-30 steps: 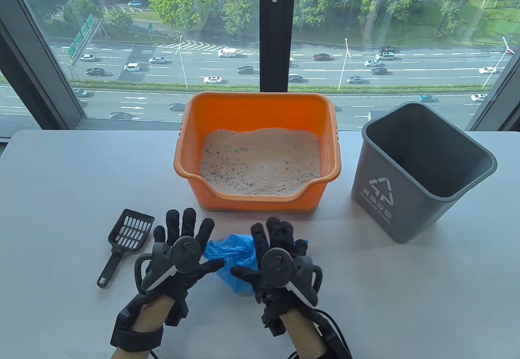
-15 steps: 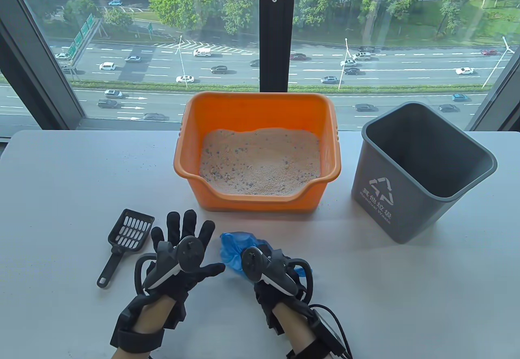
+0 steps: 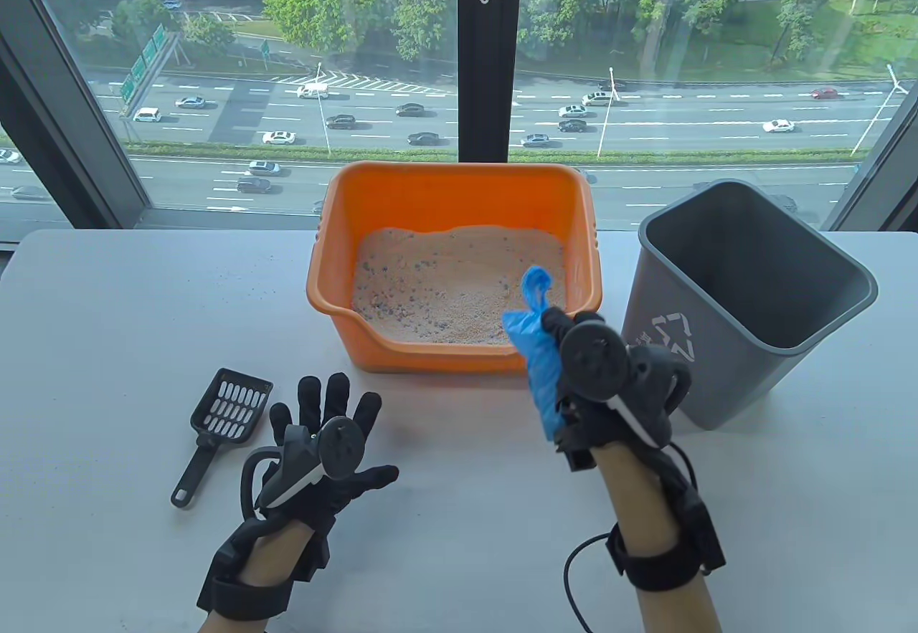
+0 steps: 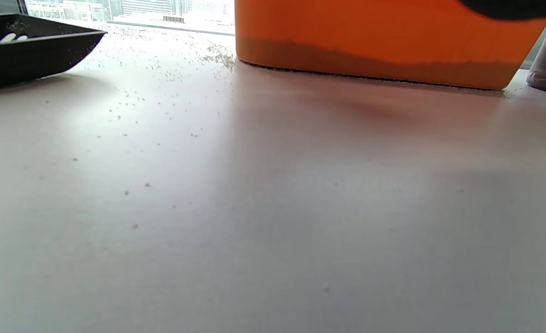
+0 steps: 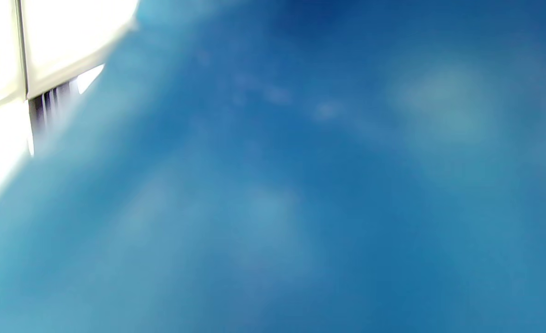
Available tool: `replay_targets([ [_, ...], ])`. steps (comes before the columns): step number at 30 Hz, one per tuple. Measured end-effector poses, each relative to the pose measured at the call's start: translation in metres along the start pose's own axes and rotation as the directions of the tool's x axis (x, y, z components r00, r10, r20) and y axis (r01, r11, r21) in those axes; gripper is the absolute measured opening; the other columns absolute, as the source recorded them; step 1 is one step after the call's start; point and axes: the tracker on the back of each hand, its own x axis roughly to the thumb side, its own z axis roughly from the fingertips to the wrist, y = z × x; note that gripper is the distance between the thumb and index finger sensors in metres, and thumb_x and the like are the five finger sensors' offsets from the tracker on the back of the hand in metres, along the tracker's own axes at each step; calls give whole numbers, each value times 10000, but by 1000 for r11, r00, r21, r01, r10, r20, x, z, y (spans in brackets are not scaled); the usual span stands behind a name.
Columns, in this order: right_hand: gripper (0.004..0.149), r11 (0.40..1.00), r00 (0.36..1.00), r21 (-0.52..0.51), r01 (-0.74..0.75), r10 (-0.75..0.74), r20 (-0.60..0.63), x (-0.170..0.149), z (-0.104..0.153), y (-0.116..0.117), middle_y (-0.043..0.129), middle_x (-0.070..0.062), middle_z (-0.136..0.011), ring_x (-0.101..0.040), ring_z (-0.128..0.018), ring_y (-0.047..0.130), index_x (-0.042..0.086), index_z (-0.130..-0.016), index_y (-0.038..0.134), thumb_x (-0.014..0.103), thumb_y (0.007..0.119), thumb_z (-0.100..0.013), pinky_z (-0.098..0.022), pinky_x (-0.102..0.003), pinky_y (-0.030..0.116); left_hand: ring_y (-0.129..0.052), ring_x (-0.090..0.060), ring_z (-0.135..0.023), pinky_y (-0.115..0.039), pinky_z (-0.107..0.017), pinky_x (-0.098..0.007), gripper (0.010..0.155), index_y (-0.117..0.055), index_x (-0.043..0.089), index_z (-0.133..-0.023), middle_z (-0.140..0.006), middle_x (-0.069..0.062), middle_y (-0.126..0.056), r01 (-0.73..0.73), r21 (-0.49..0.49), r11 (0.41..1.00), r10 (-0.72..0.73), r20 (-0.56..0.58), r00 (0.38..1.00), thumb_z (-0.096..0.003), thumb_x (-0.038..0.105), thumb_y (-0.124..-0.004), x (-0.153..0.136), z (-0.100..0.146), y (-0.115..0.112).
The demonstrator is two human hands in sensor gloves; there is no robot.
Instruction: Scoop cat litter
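Table view: my right hand is raised over the near right corner of the orange plastic litter box, fingers closed around a crumpled blue plastic bag that hangs down from the fist, one twisted end poking up above it. Just right of that hand stands the grey plastic waste bin, open and unlined. The pale granular cat litter fills the box, flecked with darker bits. My left hand lies flat on the white table at the near left, fingers spread, holding nothing; the black slotted plastic scoop lies just left of it, untouched. Left wrist view: low across the table, scattered grains, the scoop's blade at far left, the box's orange front wall ahead; fingers barely in frame. Right wrist view: nearly all blurred blue bag pressed close to the lens, nothing more readable. My read: this is the preparation step, lining the bin, with scooping not yet begun. Next the bag needs shaking open and its mouth spread over the bin rim, likely a two-handed job; thin film clings and may bunch. Then the left hand takes the scoop handle.
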Motion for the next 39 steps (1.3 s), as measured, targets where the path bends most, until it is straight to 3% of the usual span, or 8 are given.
replay_targets([
  [2, 415, 991, 998, -127, -45, 39, -50, -5, -29, -31, 922, -152, -629, -166, -135, 895, 273, -758, 890, 177, 797, -366, -90, -312, 759, 349, -203, -939, 123, -634, -615, 931, -61, 542, -1058, -1070, 154, 246, -2, 2, 1000, 2, -9, 1000, -353, 779, -620, -1, 0, 0],
  [5, 418, 948, 984, -278, -154, 121, -132, -15, -62, -54, 918, -140, -647, -167, -160, 905, 287, -769, 879, 187, 794, -371, -114, -317, 770, 350, -201, -938, 124, -634, -614, 927, -59, 541, -1058, -1068, 153, 249, -5, 3, 1000, 5, -16, 1000, -357, 777, -618, -2, 0, 1],
  [9, 424, 893, 929, -298, -337, 262, -262, -37, -89, -53, 913, -103, -687, -153, -213, 942, 330, -781, 854, 216, 784, -379, -159, -307, 802, 349, -204, -938, 124, -633, -614, 919, -70, 543, -1062, -1065, 153, 252, 0, 8, 1000, 0, -18, 1000, -363, 772, -620, -2, 0, 0],
  [12, 431, 875, 876, -237, -422, 327, -354, -66, -104, -37, 909, -106, -717, -159, -253, 968, 337, -794, 841, 229, 782, -381, -174, -301, 818, 349, -200, -938, 124, -632, -613, 918, -63, 544, -1061, -1063, 155, 254, 7, 18, 1000, -6, -19, 1000, -366, 770, -619, -1, 0, 1],
  [15, 443, 915, 835, -83, -396, 321, -447, -87, -104, -20, 883, -124, -804, -209, -408, 1014, 338, -824, 815, 237, 775, -395, -281, -340, 837, 358, -192, -933, 134, -633, -608, 913, -54, 550, -1054, -1052, 164, 266, -6, 38, 999, 8, -52, 999, -372, 765, -623, -5, -1, 5],
  [24, 461, 949, 791, 23, -313, 274, -547, -123, -92, 3, 857, -154, -855, -268, -517, 1016, 310, -868, 779, 275, 778, -408, -353, -407, 831, 361, -191, -929, 137, -632, -603, 909, -40, 550, -1047, -1043, 165, 275, -17, 42, 999, 21, -88, 996, -384, 758, -625, -13, -2, 4],
  [33, 454, 983, 777, 107, -149, 183, -603, -144, -79, 25, 941, -159, -736, -261, -410, 1053, 237, -858, 802, 279, 784, -406, -299, -419, 853, 353, -193, -937, 136, -633, -602, 890, -52, 556, -1050, -1048, 165, 271, -12, 30, 999, 15, -84, 996, -397, 750, -624, -11, -3, 3],
  [39, 456, 983, 838, 33, -182, 173, -518, -119, -76, 21, 918, -160, -785, -295, -542, 1035, 249, -862, 798, 273, 785, -407, -374, -447, 841, 354, -192, -937, 137, -633, -600, 885, -52, 557, -1051, -1047, 166, 273, -10, 33, 999, 12, -79, 997, -401, 749, -621, -10, -3, 2],
])
